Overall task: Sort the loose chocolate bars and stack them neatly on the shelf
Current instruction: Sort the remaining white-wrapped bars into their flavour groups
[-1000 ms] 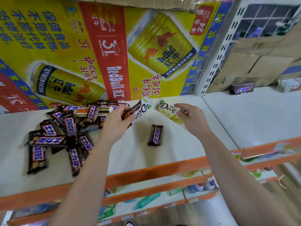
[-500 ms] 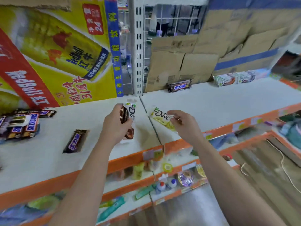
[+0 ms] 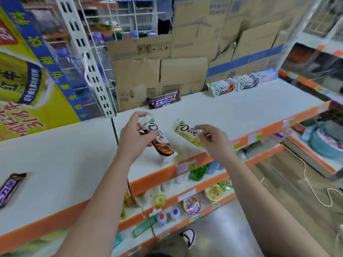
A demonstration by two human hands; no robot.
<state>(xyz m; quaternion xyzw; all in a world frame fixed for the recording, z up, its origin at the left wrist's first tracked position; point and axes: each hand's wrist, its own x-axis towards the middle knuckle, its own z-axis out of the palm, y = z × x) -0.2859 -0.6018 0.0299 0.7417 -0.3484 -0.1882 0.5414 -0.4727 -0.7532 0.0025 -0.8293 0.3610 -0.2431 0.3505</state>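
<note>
The brown chocolate bar (image 3: 157,140) is in the left hand (image 3: 136,140). The fingers curl round its top half, and its bottom end sticks out below the hand. The yellow chocolate bar (image 3: 187,131) is in the right hand (image 3: 213,140). The thumb and fingers pinch it at its near end, and the rest of the bar pokes up and to the left. The two bars are close to each other but do not touch. Both are over the front part of the white shelf (image 3: 241,112). I cannot tell if the low end of the brown one touches the board.

At the back right of the shelf is a row of chocolate bars (image 3: 222,88) of the same brand, standing against the cardboard (image 3: 157,76). A dark bar (image 3: 164,102) sits alone at the back, just behind the hands. One more loose bar (image 3: 11,188) lies far to the left, at the edge of the view.

I think this is the carrying step: two bars are picked and on their way to their pile. Next, both hands need to reach back and to the right, to that row. The brown bar looks like it goes with the brown ones there. I see no yellow ones in the row, so the yellow bar may need a new spot beside it. Each bar should go down straight, with its name facing the front.
</note>
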